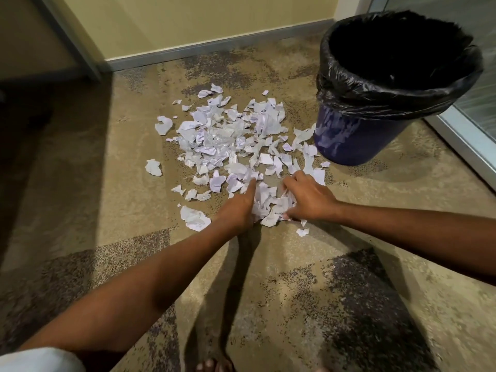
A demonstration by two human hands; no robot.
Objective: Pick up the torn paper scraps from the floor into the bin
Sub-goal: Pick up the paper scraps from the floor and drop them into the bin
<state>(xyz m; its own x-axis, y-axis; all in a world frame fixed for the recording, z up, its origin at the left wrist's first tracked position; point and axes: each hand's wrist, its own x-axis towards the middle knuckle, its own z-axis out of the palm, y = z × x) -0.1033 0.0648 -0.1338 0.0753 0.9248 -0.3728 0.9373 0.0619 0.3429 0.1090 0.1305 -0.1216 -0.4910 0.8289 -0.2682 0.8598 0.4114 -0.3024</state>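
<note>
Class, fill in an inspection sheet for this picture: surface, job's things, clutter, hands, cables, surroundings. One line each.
Surface: patchy tan and dark carpet.
Job's things: torn white scraps spread on the carpet, left of the bin. The bin is blue and upright with a black liner; its inside is too dark to read.
Clutter: nothing seen.
Hands: left hand, with one finger straight, presses against a heap of scraps. Right hand curls round the same heap from the other side.
Cables: nothing seen.
Surroundings: yellow wall with grey skirting, glass panel at right, a bare foot at the bottom edge.
</note>
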